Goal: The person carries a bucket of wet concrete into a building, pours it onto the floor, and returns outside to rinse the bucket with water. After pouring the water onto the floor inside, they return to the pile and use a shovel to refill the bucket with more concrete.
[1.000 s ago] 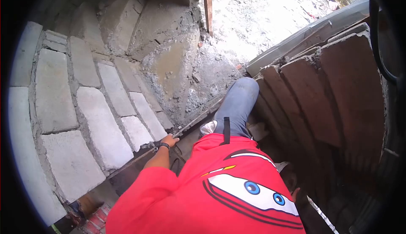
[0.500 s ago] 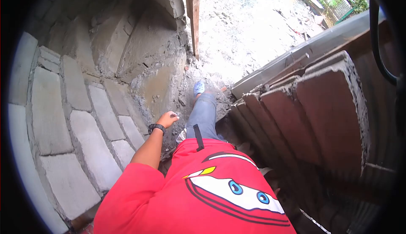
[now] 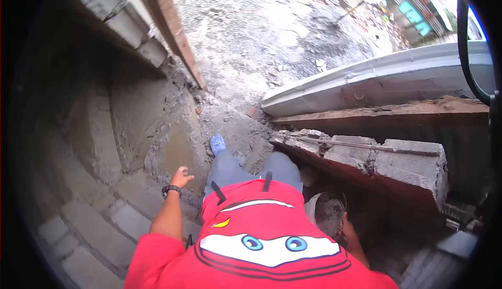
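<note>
My left hand (image 3: 181,177), with a dark band at the wrist, hangs in the air over the muddy ground beside my leg. Its fingers are loosely bent and apart, with nothing between them. Low at my right side is a bucket (image 3: 311,209) with grey, mortar-like material inside. My right hand (image 3: 345,227) grips it at the side nearest the wall; shadow hides whether the fingers are on the rim or the thin handle.
A block wall (image 3: 89,231) runs along my left. To my right stands a low block wall (image 3: 410,163), with a metal sheet (image 3: 376,77) beyond it. A wooden post (image 3: 178,38) edges the opening ahead, where rubble (image 3: 251,112) lies on the ground.
My view has swung to the right. The bucket and my right hand have come into sight, and the fingers of my left hand have spread a little.
</note>
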The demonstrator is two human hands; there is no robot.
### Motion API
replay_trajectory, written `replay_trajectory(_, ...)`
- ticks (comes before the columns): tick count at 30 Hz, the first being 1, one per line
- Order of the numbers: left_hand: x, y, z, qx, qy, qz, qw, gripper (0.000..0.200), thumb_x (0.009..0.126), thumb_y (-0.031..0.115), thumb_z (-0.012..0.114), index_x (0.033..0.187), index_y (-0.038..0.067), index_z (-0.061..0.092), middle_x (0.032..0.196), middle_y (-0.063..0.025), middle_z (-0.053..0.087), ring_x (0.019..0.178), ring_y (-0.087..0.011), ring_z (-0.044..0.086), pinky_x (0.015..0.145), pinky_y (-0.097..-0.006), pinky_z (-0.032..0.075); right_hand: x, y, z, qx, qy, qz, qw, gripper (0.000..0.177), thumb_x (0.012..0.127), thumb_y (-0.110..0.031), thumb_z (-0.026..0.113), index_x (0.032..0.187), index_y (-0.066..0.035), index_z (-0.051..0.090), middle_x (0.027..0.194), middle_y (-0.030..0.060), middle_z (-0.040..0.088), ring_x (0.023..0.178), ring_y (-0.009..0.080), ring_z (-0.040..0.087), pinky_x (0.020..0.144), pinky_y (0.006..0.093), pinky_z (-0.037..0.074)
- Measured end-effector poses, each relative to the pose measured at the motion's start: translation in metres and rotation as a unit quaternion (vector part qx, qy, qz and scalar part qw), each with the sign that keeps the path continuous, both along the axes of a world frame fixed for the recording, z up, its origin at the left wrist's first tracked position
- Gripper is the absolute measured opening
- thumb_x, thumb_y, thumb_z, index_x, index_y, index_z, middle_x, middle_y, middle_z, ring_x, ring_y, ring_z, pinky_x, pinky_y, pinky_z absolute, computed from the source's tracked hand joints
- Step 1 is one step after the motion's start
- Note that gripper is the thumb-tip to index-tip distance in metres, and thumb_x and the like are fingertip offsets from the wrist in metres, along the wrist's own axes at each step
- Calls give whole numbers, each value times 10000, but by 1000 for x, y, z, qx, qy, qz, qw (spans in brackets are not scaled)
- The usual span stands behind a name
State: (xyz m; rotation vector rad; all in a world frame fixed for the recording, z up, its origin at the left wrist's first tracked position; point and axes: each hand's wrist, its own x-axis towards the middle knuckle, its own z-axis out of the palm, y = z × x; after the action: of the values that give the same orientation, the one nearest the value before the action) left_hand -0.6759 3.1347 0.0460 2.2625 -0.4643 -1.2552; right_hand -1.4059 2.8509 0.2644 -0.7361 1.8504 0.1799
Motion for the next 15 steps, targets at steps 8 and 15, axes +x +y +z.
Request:
replay_trajectory(8, 168, -84, 87, 6, 34, 135, 990, 481, 855, 282, 721, 1230, 1, 612, 1112, -115, 694, 951, -191, 662, 818, -334, 519, 91, 1, 5, 8, -27, -25, 999, 725, 908, -790, 329, 533, -171, 300, 466, 2, 289, 417, 186, 336, 563, 383, 426)
replay_trajectory(15, 221, -189, 83, 11, 28, -69, 997, 423, 894, 327, 676, 1157, -3, 652, 975, -86, 716, 755, -154, 649, 744, -304, 515, 179, -4, -45, 18, -76, -118, 990, 719, 913, -789, 314, 547, -170, 311, 489, 4, 324, 447, 188, 371, 586, 356, 413)
